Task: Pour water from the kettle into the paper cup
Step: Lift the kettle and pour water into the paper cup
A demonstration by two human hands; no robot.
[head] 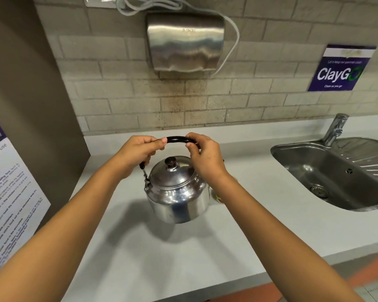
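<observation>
— What's on the grey counter [205, 247]?
— A steel kettle [178, 192], left of the sink [327, 171].
— And the hands?
— Left hand [138, 152] and right hand [203, 153] both grip its black handle [176, 139], one at each end

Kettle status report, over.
Left hand and right hand both grip the handle. Kettle lidded, above the counter. Paper cup mostly hidden behind the right wrist.
</observation>
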